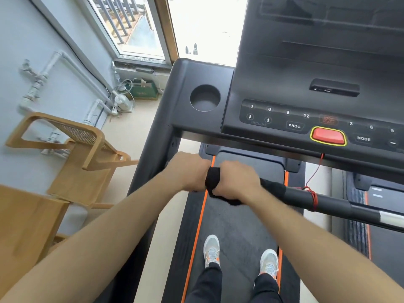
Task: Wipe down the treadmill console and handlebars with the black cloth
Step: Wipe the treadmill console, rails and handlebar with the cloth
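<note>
The black treadmill console (pixel 284 84) fills the upper right, with a round cup holder (pixel 205 97) and a red stop button (pixel 328 136). A black handlebar (pixel 323 200) runs across below it, a red cord wound round it. My right hand (pixel 238 182) grips the black cloth (pixel 213 179), which is wrapped round the handlebar. My left hand (pixel 189 171) is curled round the bar just left of the cloth, touching it. The stretch of bar under both hands is hidden.
A wooden chair (pixel 72 145) and a wooden table edge (pixel 26 224) stand at the left by the wall. My two feet in pale shoes (pixel 240 256) stand on the treadmill belt (pixel 236 219). A window is at the top.
</note>
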Tool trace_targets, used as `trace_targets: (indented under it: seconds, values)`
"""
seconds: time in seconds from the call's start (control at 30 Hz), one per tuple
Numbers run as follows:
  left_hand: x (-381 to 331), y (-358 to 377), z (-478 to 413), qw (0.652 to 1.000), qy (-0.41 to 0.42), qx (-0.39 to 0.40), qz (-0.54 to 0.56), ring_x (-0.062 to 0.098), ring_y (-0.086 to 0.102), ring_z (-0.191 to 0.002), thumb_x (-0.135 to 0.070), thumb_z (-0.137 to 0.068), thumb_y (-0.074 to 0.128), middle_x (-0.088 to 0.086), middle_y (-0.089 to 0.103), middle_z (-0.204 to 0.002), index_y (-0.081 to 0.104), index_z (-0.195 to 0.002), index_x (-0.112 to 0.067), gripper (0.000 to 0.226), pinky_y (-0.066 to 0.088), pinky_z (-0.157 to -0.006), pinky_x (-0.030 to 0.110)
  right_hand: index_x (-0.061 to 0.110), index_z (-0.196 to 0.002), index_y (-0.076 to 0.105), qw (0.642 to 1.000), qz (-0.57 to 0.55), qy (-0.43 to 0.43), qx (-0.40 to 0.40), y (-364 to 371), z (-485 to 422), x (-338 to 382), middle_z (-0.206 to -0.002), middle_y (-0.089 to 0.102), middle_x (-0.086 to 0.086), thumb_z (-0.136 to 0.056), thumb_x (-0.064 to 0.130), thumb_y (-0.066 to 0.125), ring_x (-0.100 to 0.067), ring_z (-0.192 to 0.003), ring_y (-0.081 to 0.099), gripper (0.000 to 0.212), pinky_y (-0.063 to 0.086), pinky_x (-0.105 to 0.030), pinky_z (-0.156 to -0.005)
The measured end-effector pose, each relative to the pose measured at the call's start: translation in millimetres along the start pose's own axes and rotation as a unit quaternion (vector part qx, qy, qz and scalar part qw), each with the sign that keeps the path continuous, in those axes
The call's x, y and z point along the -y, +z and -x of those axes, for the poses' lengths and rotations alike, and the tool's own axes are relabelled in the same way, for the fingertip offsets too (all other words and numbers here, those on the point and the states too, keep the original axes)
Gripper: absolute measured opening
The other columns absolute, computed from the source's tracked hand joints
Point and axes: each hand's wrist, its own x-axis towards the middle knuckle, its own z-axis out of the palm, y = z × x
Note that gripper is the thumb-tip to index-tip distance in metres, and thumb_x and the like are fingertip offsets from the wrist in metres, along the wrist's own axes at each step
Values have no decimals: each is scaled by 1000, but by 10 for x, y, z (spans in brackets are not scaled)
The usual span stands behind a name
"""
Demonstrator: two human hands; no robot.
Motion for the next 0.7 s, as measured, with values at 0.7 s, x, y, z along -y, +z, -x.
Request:
trace_targets:
  seconds: [0.7]
  values:
    - [81,385,209,965,0,-248,-88,23,52,-56,-5,-69,70,2,53,-65,51,-74,-18,23,33,-52,32,17,-68,58,954,95,-61,-277,339,7,408,-58,59,-2,-52,6,79,-27,-49,58,29,31,-28,-48]
